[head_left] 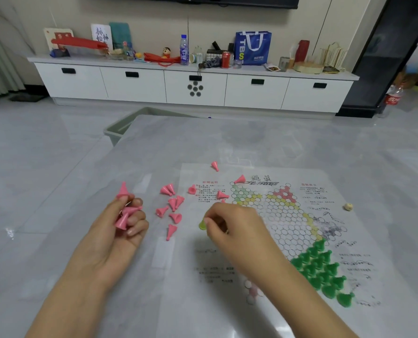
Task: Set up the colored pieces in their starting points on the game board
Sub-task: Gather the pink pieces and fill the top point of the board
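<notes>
A paper game board (286, 223) with a star of white circles lies on the grey table. Several green pieces (321, 267) stand upright, filling the star's near right point. Several pink cone pieces (172, 206) lie scattered left of the board, and a few more lie on its far left part (239, 179). My left hand (120, 225) grips several pink pieces, one pointing up between thumb and forefinger. Over the board's left edge, my right hand (229, 225) pinches a yellow-green piece (202, 225), mostly hidden by the fingers.
A small beige die (348, 207) sits at the board's right edge. A grey bin (122, 130) stands beyond the table's far left corner. A white cabinet (193, 86) cluttered with bottles and bags runs along the wall.
</notes>
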Demonstrator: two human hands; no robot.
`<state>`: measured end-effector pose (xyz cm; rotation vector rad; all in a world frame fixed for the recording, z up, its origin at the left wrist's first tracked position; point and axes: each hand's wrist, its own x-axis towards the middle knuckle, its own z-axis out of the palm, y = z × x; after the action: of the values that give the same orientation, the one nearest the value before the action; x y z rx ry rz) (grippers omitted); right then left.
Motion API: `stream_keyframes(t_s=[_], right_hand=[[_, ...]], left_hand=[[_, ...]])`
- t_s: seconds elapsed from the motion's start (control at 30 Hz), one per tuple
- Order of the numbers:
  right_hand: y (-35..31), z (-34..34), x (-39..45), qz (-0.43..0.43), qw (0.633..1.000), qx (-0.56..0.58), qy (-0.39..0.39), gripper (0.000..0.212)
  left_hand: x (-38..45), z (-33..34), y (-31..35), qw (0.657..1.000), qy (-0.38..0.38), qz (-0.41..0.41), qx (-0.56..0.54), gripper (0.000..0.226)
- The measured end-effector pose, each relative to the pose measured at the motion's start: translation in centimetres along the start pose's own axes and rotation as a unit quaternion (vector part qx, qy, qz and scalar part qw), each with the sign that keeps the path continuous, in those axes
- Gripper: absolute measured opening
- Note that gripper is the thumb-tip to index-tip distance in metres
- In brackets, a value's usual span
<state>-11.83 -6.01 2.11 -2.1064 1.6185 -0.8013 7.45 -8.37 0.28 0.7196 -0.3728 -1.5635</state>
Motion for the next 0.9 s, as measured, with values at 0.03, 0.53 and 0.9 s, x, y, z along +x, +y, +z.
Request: stream_keyframes(t_s=[0.03,0.53,0.9], right_hand=[[-0.5,0.8,0.4,-0.009,1.0,-0.003,-0.009,0.017],[-1.5,7.8,2.8,-0.113,0.974,-0.183,-0.075,0.028],[-3.9,1.5,1.4,-0.199,0.978,0.064,-0.017,0.013]], left_hand=[[-0.1,0.0,0.2,1.0,-0.011,-0.003,-0.012,0.053],[-0.7,1.3,0.2,0.997,0.051,-0.041,0.048,0.024],[-1.8,3.3,-3.3,0.987,0.047,-0.15,-0.028,0.014]])
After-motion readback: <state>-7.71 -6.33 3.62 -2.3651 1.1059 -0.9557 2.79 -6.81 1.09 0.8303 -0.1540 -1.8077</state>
